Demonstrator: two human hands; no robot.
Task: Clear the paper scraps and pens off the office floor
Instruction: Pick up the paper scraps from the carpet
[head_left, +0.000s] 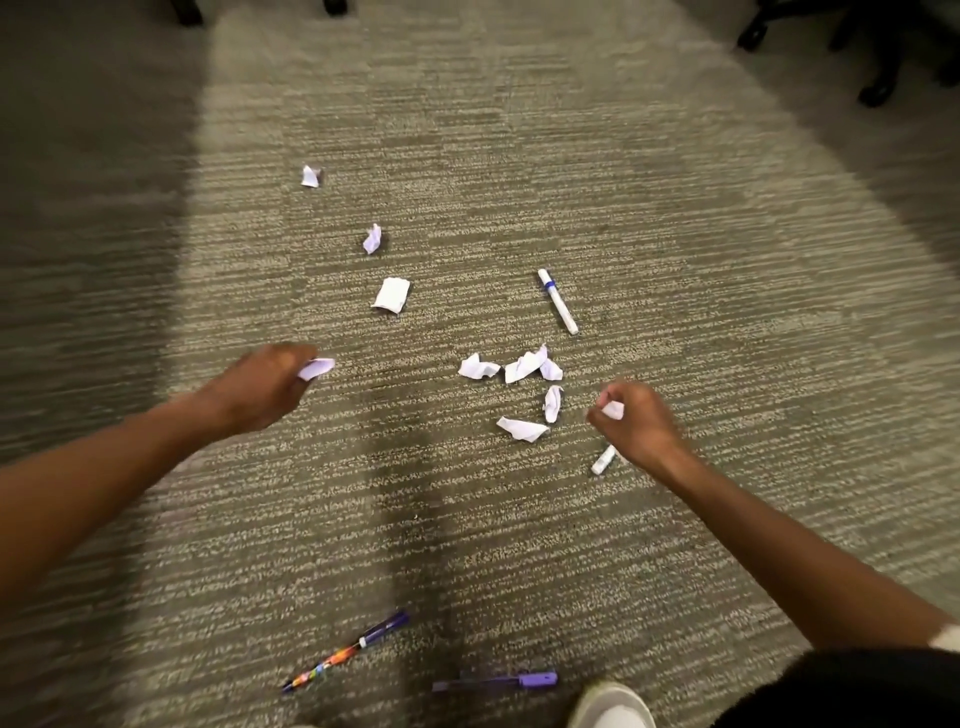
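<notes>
My left hand (260, 387) grips a crumpled white paper scrap (316, 368) just above the carpet. My right hand (636, 421) pinches another white scrap (613, 409); a short white marker (602, 460) lies beneath it, partly hidden. Between my hands sit several loose scraps in a cluster (519, 387). Three more scraps lie farther out on the left: a flat one (392, 295), a small one (372, 239) and the farthest (310, 176). A white marker with a blue band (557, 301) lies beyond the cluster. Near my feet lie a patterned pen (345, 652) and a purple pen (496, 680).
The floor is grey striped carpet (675, 208). Black chair wheels and legs stand at the far right (878, 88) and along the top edge (335, 6). My white shoe (610, 706) shows at the bottom.
</notes>
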